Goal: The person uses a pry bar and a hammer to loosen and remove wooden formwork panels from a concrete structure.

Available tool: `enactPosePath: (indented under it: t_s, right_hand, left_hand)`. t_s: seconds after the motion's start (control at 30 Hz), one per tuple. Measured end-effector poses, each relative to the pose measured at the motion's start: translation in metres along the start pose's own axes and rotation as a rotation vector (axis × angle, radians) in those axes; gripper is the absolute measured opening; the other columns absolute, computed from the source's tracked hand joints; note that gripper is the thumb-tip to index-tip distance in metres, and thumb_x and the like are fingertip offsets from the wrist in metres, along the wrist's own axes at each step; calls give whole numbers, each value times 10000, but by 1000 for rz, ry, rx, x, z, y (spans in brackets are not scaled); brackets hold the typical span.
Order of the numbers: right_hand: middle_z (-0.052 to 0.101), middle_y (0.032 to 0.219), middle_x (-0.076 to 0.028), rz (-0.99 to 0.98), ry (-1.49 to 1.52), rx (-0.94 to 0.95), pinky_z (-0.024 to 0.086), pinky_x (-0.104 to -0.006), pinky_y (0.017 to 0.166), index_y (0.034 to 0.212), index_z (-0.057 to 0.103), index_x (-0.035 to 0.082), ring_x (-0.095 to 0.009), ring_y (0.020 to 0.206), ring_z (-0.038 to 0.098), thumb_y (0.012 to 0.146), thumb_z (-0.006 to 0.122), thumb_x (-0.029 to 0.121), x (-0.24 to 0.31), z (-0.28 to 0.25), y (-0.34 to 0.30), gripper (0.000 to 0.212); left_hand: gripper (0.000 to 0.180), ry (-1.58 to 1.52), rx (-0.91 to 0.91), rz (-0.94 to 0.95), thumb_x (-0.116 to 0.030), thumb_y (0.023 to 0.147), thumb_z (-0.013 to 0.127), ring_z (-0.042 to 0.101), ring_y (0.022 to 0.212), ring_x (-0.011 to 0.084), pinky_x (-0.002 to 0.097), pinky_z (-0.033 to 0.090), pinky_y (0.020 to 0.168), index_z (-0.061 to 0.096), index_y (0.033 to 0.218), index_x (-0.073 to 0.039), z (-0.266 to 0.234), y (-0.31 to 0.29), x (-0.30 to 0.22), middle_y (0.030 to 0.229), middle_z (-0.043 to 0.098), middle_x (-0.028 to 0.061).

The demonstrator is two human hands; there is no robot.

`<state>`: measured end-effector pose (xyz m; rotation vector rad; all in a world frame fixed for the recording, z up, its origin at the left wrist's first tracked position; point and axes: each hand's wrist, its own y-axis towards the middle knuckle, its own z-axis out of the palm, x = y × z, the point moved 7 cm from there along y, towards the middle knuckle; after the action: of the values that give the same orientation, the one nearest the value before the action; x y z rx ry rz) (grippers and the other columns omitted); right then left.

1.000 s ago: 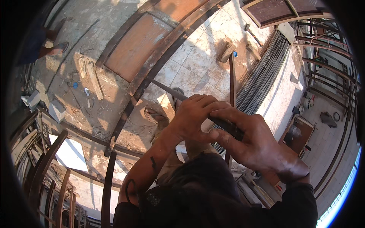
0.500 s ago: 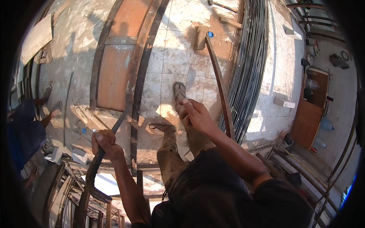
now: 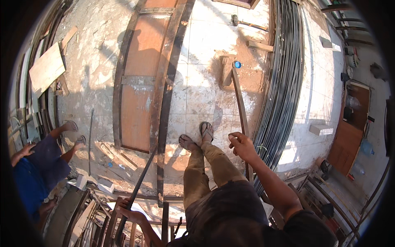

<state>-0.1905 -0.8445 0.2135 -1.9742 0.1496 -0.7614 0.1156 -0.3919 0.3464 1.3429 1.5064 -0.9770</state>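
My left hand (image 3: 128, 212) is wrapped around a dark crowbar (image 3: 142, 181) beside my left thigh. The bar's straight shaft slants up to the right, its tip reaching the edge of the wooden door frame (image 3: 159, 123). Below my hand the bar's other end leaves the lower edge of the view. My right hand (image 3: 242, 146) is raised in front of my right hip, fingers curled in; whatever it may hold is hidden. Under it passes a long narrow wooden strip (image 3: 239, 103), and a bundle of steel rods (image 3: 286, 82) lies just to its right.
A wood block (image 3: 226, 76) and blue cap (image 3: 238, 64) lie ahead, with a hammer (image 3: 252, 25) farther off. Brick-like blocks (image 3: 321, 130) sit at right. Another person in blue (image 3: 31, 177) squats at left near stacked timber (image 3: 24, 94). Loose lumber (image 3: 98, 214) fills the lower left.
My left hand has lowered with the crowbar, whose curved end has left view. My right hand has moved right, away from my leg. My feet now stand closer together.
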Motion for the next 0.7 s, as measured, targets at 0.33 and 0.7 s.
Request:
enactPosePath:
  t_s: [0.33, 0.7]
  right_hand:
    - [718, 850, -173, 2, -128, -114, 539, -404, 754, 1082, 712, 44, -277, 812, 712, 921, 632, 362, 90, -72, 197, 365]
    - [600, 1309, -227, 17, -754, -529, 464, -478, 1019, 1484, 387, 95, -372, 1221, 581, 923, 518, 232, 222, -250, 735, 592]
  left_hand:
    - [444, 444, -162, -170, -440, 1041, 405, 581, 752, 232, 382, 505, 727, 446, 807, -65, 76, 22, 3, 781, 535, 76]
    - [527, 1045, -198, -467, -550, 1014, 366, 586, 735, 213, 364, 492, 716, 497, 856, -64, 188, 116, 56, 790, 565, 76]
